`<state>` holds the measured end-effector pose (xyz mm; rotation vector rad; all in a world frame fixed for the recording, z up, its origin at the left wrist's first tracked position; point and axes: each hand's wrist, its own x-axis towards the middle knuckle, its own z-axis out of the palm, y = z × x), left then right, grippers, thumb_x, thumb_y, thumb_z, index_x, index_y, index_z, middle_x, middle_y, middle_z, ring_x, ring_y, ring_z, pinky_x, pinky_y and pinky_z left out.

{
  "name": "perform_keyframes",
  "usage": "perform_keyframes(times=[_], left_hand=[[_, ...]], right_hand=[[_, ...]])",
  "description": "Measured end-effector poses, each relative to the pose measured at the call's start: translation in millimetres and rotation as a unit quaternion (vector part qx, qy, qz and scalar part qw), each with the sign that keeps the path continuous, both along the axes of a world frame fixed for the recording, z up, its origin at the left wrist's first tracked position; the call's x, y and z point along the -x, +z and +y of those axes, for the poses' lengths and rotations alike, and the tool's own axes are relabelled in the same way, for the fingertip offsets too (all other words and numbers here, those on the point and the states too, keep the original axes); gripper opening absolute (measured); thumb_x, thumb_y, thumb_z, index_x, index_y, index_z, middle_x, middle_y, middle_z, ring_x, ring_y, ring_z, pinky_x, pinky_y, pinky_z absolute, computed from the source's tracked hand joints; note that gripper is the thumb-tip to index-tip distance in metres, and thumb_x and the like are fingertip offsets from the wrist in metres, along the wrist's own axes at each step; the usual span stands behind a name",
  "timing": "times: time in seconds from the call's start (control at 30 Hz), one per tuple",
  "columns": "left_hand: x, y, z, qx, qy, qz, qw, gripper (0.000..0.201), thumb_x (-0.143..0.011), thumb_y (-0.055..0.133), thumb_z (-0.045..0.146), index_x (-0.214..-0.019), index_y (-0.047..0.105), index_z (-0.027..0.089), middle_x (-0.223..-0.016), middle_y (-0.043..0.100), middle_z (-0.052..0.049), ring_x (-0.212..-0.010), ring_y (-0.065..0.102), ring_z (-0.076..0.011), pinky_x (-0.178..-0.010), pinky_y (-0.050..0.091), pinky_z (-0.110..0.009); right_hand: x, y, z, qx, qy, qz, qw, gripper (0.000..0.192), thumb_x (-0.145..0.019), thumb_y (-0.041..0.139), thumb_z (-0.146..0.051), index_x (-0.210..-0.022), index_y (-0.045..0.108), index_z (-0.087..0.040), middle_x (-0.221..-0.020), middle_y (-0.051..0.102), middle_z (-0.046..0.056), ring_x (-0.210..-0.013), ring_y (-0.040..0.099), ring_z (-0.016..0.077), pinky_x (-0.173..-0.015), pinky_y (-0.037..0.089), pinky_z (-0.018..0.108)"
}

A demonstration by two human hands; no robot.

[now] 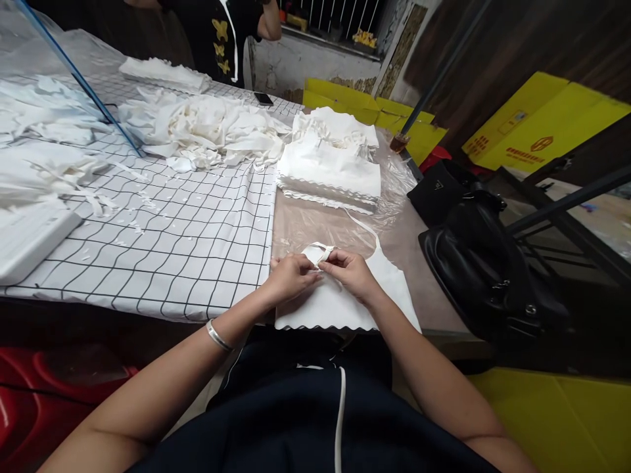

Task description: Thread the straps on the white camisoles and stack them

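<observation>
A white camisole top (365,305) with a scalloped hem lies flat at the table's front edge, its hem toward me. One thin shoulder strap (365,226) stretches away from its right side. Over the top's left side, my left hand (294,276) and my right hand (348,270) meet, both with fingers pinched. Between them is the other strap (323,248), looped at my right fingertips and running to my left fingers. Exactly how the strap passes through the fingers is hidden.
Behind the top stands a stack of folded white garments (330,167). Loose white garments (207,125) lie heaped farther left on the checked cloth (197,236). A black bag (483,256) sits at the right edge. Yellow boxes (547,125) and another person (207,33) are beyond.
</observation>
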<state>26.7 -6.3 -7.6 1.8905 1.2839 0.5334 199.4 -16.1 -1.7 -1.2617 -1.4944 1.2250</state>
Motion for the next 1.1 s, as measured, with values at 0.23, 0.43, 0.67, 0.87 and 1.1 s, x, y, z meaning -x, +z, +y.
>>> perform_keyframes(times=[0.23,0.43,0.67,0.87,1.1], left_hand=[[0.2,0.4,0.1,0.005,0.003,-0.008,1.000,0.015,-0.083,0.066,0.030,-0.074,0.071,0.019,-0.088,0.069,-0.004,-0.100,0.055,-0.0263,-0.098,0.026,-0.053],[-0.8,-2.1,-1.0,0.002,0.008,-0.003,1.000,0.019,-0.083,0.066,0.032,-0.070,0.070,0.018,-0.085,0.068,-0.002,-0.097,0.055,-0.0245,-0.097,0.025,-0.051],[-1.9,-2.0,-3.4,0.004,0.024,-0.017,1.000,0.023,-0.082,0.068,0.032,-0.064,0.068,0.018,-0.081,0.068,-0.002,-0.096,0.055,-0.0236,-0.098,0.024,-0.050],[-4.5,-4.4,-5.7,-0.034,0.013,0.021,0.999,0.019,-0.085,0.065,0.031,-0.071,0.071,0.019,-0.082,0.068,-0.003,-0.097,0.056,-0.0243,-0.099,0.027,-0.051],[7.1,-12.5,-46.4,-0.329,-0.033,0.149,0.932,0.039,-0.094,0.054,0.029,-0.132,0.055,0.020,-0.143,0.049,-0.013,-0.133,0.040,-0.0320,-0.115,0.012,-0.055]], right_hand=[[0.1,-5.0,-1.3,-0.056,-0.033,-0.069,0.995,0.026,-0.072,0.069,-0.044,-0.068,0.063,-0.019,-0.073,0.057,0.000,-0.068,0.051,0.0159,-0.067,0.043,0.028],[3.2,-7.3,-3.7,-0.077,-0.022,-0.087,0.993,0.025,-0.074,0.067,-0.042,-0.067,0.060,-0.020,-0.072,0.055,0.000,-0.066,0.049,0.0155,-0.069,0.043,0.030],[-2.8,-2.9,-7.6,-0.144,-0.020,-0.162,0.976,0.018,-0.077,0.064,-0.035,-0.069,0.057,-0.021,-0.078,0.057,0.002,-0.078,0.053,0.0191,-0.076,0.045,0.032],[-5.3,2.0,-10.8,-0.092,-0.017,-0.168,0.981,0.018,-0.072,0.065,-0.033,-0.065,0.053,-0.021,-0.074,0.056,0.001,-0.077,0.054,0.0200,-0.075,0.044,0.032],[6.9,19.2,14.2,0.166,-0.066,0.198,0.964,0.036,-0.064,0.073,-0.022,-0.089,0.046,-0.022,-0.081,0.066,0.001,-0.080,0.063,0.0189,-0.074,0.050,0.028]])
